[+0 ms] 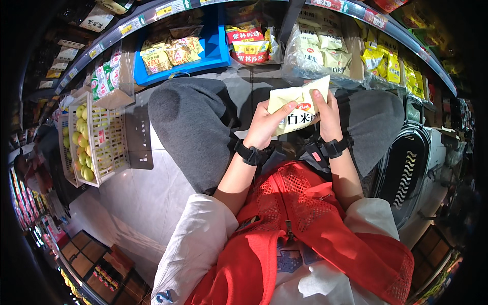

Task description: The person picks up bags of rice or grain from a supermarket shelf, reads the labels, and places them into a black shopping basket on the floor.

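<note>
A pale yellow plastic pouch of white rice vinegar [295, 110] is held level in front of my knees. My left hand [269, 121] grips its left edge with the thumb on the front. On the right side, my right hand [327, 114] pinches the same pouch, thumb on its upper front; the fingers behind it are hidden. Beyond the pouch, a clear plastic-lined carton [291, 72] holds several like pouches [337, 63]. Red and yellow pouches [249, 47] stand left of that carton.
A blue bin [143, 78] of yellow packets stands under the curved shelf edge [152, 17]. Yellow pouches [392, 70] sit at the right. White plastic crates [110, 152] of green fruit are on the left, and a black basket [406, 171] is beside my right knee.
</note>
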Action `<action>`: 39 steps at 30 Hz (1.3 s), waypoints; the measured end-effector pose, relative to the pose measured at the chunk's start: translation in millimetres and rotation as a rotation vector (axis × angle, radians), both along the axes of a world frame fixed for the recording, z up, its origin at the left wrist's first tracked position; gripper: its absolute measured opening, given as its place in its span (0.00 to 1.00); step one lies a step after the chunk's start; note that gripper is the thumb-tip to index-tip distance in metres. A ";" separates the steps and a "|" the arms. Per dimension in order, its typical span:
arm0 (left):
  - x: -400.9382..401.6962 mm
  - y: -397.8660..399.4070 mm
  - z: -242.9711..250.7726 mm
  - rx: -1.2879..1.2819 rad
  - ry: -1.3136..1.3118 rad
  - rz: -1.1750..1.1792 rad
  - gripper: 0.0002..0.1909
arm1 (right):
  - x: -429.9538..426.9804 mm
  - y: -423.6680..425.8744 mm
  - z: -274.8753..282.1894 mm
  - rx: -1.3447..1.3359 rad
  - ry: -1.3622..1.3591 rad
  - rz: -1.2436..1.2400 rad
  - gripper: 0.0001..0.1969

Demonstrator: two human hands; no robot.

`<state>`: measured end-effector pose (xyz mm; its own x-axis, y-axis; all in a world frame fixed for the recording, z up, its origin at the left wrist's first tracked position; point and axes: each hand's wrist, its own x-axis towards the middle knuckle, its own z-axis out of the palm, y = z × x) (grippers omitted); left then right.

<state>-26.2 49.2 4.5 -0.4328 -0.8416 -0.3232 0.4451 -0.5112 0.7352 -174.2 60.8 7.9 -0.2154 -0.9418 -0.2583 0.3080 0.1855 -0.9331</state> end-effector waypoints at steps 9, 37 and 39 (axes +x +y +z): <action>-6.8 0.8 -0.1 -0.043 -0.154 0.041 0.15 | 6.7 1.4 -7.5 0.045 -0.074 -0.153 0.08; -11.1 0.5 1.7 -0.010 -0.058 0.333 0.17 | 12.0 -0.4 -8.4 0.045 -0.128 -0.330 0.13; -11.0 0.5 2.0 -0.007 -0.061 0.338 0.17 | 12.3 -0.5 -8.9 0.050 -0.128 -0.329 0.13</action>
<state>-37.2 49.7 6.6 -0.1093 -0.9365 -0.3332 0.5438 -0.3369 0.7686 -161.9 60.3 -1.0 -0.4679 -0.8131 -0.3463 0.4724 0.1011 -0.8756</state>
